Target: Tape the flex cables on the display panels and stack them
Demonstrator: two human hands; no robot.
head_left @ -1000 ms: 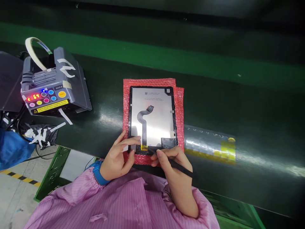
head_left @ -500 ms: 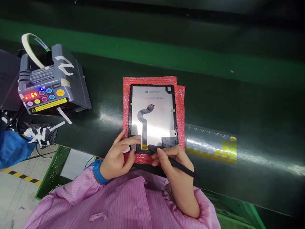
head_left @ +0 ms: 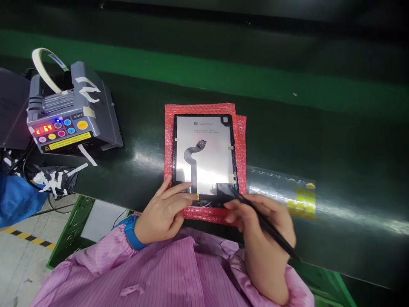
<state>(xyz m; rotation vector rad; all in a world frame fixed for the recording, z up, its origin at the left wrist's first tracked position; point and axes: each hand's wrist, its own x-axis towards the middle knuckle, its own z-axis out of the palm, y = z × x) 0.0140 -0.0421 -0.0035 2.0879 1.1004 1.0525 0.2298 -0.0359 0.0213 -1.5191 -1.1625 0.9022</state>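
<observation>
A tablet screen panel [head_left: 211, 164], silver-backed in a black frame, lies face down on red bubble wrap [head_left: 242, 145]. From its lower edge a dark ribbon cable [head_left: 193, 170] curves up to a connector, with a bit of yellow film [head_left: 197, 196] at its base. My left hand [head_left: 168, 209] rests fingers outstretched on the lower left edge, fingertips over the cable's base. My right hand [head_left: 263, 226] grips black tweezers [head_left: 271, 231] by the panel's lower right corner, their tips near the dark patch there. Whether the tips hold anything is too small to tell.
A grey tape dispenser [head_left: 76, 115] with a red display stands at left, a white strip [head_left: 87, 154] hanging from its outlet. Tape scraps [head_left: 53, 181] cling to a black bag below it. Clear film with yellow tape [head_left: 305, 199] lies to the right. Green crates sit beneath the table edge.
My right hand has moved right with the tweezers, away from the cable's base to the panel's lower right corner. My left fingers have shifted slightly right, over the yellow film.
</observation>
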